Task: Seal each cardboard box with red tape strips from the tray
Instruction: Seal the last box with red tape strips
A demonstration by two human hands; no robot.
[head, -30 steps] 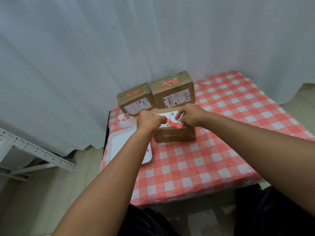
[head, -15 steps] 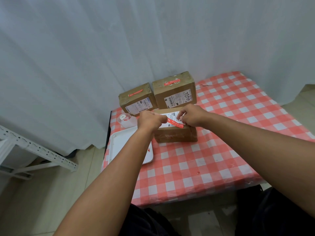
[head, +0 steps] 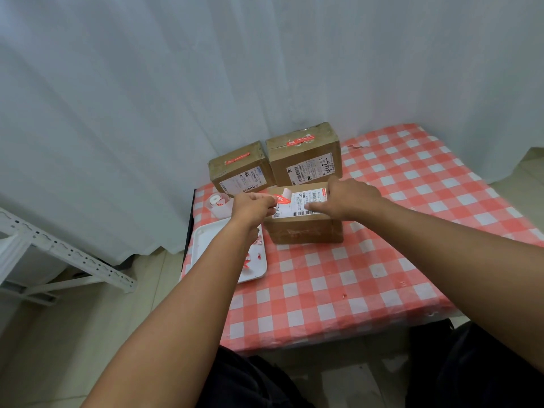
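Observation:
Three cardboard boxes stand on the checked table. The nearest box [head: 306,229] carries a white shipping label on top. My left hand [head: 253,206] pinches a red tape strip [head: 279,198] with a white backing curl at the box's left top edge. My right hand [head: 347,198] lies on the box top with fingers stretched flat over the label. The back left box [head: 240,172] and the back right box [head: 304,160] each have a red strip across the top. A white tray [head: 206,248] left of the near box holds a few red scraps.
A small clear cup [head: 219,203] with rolled paper stands behind the tray. The red and white checked tablecloth [head: 382,260] covers the table to the right. White curtains hang behind. A white metal rack [head: 59,254] stands on the floor at left.
My right hand has let go of the strip and moved right, flattening onto the box top. My left hand has pulled the strip to the left edge of the box.

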